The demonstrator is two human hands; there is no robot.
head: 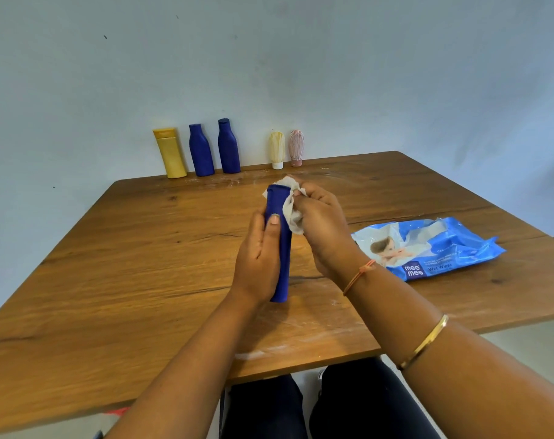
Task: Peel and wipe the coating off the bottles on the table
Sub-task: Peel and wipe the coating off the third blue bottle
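The held blue bottle is near the middle of the wooden counter, in front of the person, lengthwise away from them with its far end tipped up. Whether its near end touches the wood cannot be told. The left hand grips its lower half from the left side, fingers curled round the body and the thumb laid flat along the front, nail showing. The right hand is just to the right of the bottle's upper half, fingers bunched round a crumpled white wipe. The wipe is pressed against the bottle's right flank and folds up over its far end, so it sits between that hand and the blue surface. A thin orange thread band circles the right wrist and a gold bangle sits further down that forearm. Along the far edge of the counter, against the pale wall, five more containers stand upright in a row, well apart from both hands. From the left they are a yellow bottle, a second blue bottle, a third blue bottle, a cream tube on a white cap, and a pink tube. A blue wet-wipes pack lies flat on the counter to the right of the right wrist, its flap open. Whitish smears mark the wood near the front edge.
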